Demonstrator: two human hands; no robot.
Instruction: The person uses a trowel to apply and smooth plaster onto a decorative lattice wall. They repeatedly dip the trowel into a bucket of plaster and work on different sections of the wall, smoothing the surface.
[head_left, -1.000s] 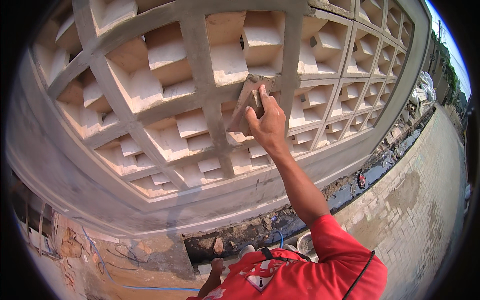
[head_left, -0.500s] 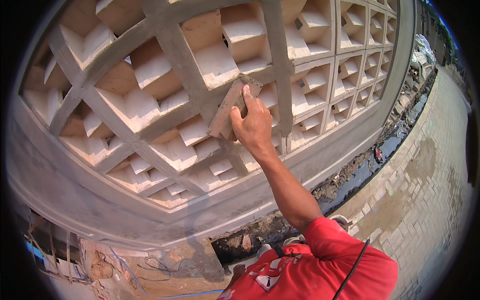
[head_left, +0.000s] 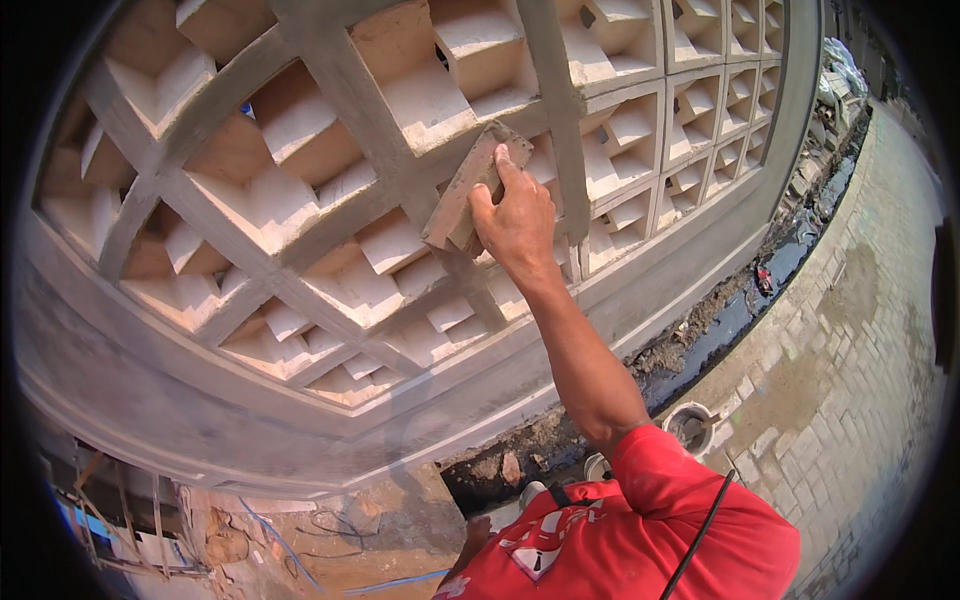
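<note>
My right hand (head_left: 520,225) is closed round a flat rectangular float (head_left: 470,190) smeared with grey mortar. The thumb and index finger press along its back. The tool lies tilted against the ribs of a breeze-block wall (head_left: 385,140), near where several ribs cross. Grey mortar coats the ribs around it, while the recessed openings show pale, uncoated surfaces. My left hand is out of sight, and only a bit of arm shows beside my red shirt at the lower edge.
A white bucket (head_left: 690,428) with grey matter inside stands beside my elbow. A trench (head_left: 715,335) with dark water and rubble follows the wall's foot. Block paving (head_left: 840,400) stretches along the right. Blue cable (head_left: 395,582) and broken debris (head_left: 228,540) lie at lower left.
The view has shifted slightly, and more of the bucket now shows. My right hand and the float have moved a little up and right in the picture, still against the ribs.
</note>
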